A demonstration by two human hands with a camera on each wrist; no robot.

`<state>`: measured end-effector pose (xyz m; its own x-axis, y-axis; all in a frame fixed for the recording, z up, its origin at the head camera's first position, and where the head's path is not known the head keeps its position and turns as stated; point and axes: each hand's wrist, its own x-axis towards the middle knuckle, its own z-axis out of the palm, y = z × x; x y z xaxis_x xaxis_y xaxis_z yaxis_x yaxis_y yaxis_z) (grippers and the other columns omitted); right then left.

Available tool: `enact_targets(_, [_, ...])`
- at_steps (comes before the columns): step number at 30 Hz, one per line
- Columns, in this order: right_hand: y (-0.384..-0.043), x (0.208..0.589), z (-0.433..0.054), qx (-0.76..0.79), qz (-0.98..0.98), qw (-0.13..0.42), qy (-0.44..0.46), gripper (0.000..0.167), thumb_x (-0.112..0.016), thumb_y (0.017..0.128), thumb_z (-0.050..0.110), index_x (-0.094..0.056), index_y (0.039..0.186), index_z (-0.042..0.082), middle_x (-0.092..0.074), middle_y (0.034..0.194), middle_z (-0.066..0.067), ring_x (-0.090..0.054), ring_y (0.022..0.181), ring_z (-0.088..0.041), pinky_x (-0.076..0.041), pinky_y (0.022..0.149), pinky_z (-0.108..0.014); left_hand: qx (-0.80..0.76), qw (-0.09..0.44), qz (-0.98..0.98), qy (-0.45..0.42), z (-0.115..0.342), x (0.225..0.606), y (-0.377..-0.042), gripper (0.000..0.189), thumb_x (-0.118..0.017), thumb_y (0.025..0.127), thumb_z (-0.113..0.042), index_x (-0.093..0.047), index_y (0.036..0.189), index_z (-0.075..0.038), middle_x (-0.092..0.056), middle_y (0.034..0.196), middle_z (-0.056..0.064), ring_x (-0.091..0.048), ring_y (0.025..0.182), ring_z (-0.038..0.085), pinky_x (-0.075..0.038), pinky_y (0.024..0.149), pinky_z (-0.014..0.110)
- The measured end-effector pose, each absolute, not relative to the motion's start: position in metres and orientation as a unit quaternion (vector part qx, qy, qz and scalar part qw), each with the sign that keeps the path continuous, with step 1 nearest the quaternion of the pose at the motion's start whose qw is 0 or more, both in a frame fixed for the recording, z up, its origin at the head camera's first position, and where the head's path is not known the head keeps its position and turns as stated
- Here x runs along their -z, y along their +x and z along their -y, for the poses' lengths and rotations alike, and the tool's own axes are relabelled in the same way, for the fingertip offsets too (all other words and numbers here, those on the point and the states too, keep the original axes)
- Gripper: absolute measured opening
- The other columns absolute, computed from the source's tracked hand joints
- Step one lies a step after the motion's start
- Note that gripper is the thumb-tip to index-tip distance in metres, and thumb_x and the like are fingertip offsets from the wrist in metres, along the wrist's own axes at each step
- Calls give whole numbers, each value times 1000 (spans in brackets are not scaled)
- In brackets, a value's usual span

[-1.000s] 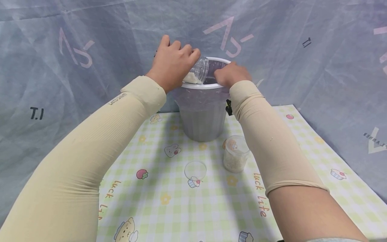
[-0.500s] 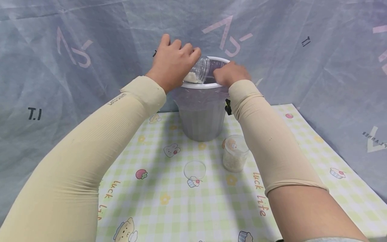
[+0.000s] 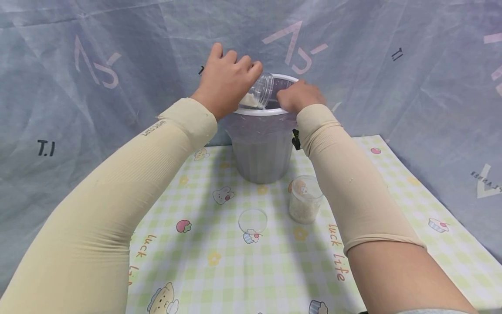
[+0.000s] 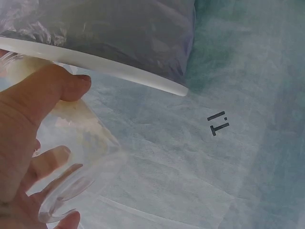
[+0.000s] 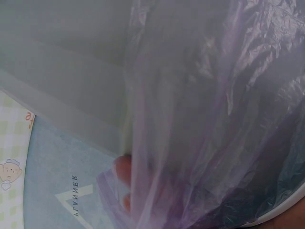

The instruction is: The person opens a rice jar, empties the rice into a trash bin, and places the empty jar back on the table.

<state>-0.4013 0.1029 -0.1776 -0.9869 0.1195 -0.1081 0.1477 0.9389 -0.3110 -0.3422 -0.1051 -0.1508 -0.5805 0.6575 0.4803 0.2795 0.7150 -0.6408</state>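
In the head view my left hand (image 3: 229,83) grips a clear plastic jar (image 3: 264,89), tilted with its mouth over the trash bin (image 3: 262,152). Whitish material (image 3: 249,100) lies along the jar's lower side. Thumb and fingers wrap the same jar (image 4: 100,129) in the left wrist view, close to the white bin rim (image 4: 119,74). My right hand (image 3: 302,96) holds the bin's right rim. Through the purple bag liner (image 5: 167,143) some of its fingertips (image 5: 124,169) show in the right wrist view; the rest is hidden.
A second clear jar (image 3: 306,207), part filled with pale grains, stands near the right forearm. Left of it a round clear lid (image 3: 252,221) lies flat on the checked tablecloth (image 3: 235,279). Behind the bin hangs a grey-blue sheet (image 3: 157,52).
My left hand has shifted very slightly up and right with the jar. The right hand and the bin have stayed in place.
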Motion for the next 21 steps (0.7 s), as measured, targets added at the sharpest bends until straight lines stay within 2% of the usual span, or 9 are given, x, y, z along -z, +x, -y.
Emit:
enact_targets(12, [-398, 178, -103, 166, -983, 33, 67, 88, -25, 98, 50, 2, 163, -3, -25, 168, -24, -33, 151, -42, -35, 120, -49, -255, 377, 846, -277, 106, 148, -341, 39, -61, 89, -2, -51, 126, -10, -60, 103, 11, -53, 85, 33, -34, 89, 50])
enact_targets(21, [-400, 179, -102, 167, -983, 39, 66, 89, -24, 98, 50, 3, 163, -3, -23, 168, -25, -33, 151, -42, -36, 119, -50, -248, 400, 836, -282, 106, 148, -343, 27, -45, 100, 4, -54, 121, -10, -59, 97, 10, -52, 83, 32, -33, 87, 49])
